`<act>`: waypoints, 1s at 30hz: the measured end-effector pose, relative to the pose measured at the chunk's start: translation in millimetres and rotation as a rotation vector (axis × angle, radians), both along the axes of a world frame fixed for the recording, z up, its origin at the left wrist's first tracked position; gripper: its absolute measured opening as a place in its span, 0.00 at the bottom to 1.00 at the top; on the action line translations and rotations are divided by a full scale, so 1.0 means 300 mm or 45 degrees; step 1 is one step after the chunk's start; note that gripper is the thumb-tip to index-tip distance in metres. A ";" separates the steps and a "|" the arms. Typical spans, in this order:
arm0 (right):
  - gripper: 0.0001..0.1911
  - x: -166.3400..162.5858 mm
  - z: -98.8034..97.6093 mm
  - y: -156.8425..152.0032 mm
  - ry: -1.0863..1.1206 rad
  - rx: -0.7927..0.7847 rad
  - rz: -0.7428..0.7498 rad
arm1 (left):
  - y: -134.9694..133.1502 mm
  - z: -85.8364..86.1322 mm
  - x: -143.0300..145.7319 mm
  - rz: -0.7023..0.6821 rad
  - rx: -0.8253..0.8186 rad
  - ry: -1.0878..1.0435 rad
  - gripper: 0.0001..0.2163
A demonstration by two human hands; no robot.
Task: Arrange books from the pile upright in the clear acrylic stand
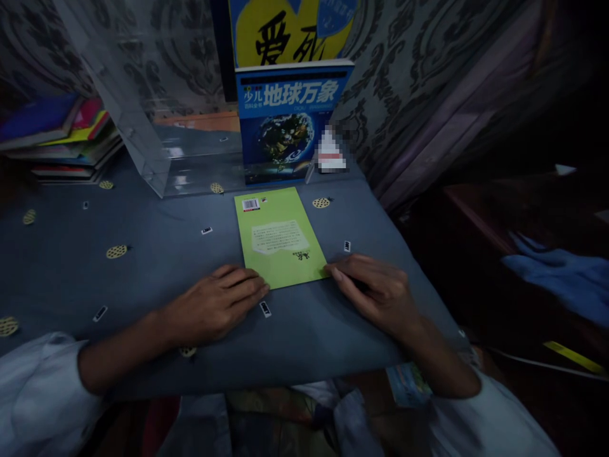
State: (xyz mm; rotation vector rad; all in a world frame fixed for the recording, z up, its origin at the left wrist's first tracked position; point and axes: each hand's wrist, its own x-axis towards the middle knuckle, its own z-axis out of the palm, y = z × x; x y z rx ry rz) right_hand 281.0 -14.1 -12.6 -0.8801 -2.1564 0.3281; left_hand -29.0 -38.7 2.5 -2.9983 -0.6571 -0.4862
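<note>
A thin yellow-green book [280, 260] lies on the table with its barcode and printed text upside down to me. My left hand [223, 298] rests palm down at its near left corner, fingers extended, the tips touching the cover's edge. At the near right corner, my right hand [375, 289] has thumb and forefinger closed on the book's corner; its other fingers are curled.
A blue book with a globe [288, 136] stands upright behind, before a yellow book [295, 32]. Left of them is a clear acrylic rack [162, 168]. Stacked books [61, 133] lie far left. The patterned cloth-covered table [157, 266] ends at a right edge.
</note>
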 end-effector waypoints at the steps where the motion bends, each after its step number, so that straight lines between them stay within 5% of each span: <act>1: 0.08 0.000 0.000 0.001 -0.014 0.022 0.001 | -0.004 -0.003 -0.012 0.004 0.006 -0.033 0.15; 10: 0.07 -0.098 0.018 -0.039 -0.147 0.222 -0.014 | -0.018 -0.016 -0.032 0.012 0.028 -0.199 0.16; 14: 0.22 -0.220 0.022 -0.126 -0.292 0.046 0.314 | -0.021 -0.019 -0.032 0.046 0.041 -0.223 0.09; 17: 0.36 -0.266 0.003 -0.173 -0.438 -0.038 0.356 | -0.022 -0.023 -0.035 0.060 0.025 -0.253 0.07; 24: 0.44 -0.187 -0.022 -0.186 -0.459 -0.146 0.292 | -0.018 -0.027 -0.041 0.040 -0.059 -0.257 0.17; 30: 0.42 -0.091 -0.041 -0.188 -0.512 -0.090 0.058 | -0.017 -0.026 -0.041 0.041 -0.071 -0.239 0.14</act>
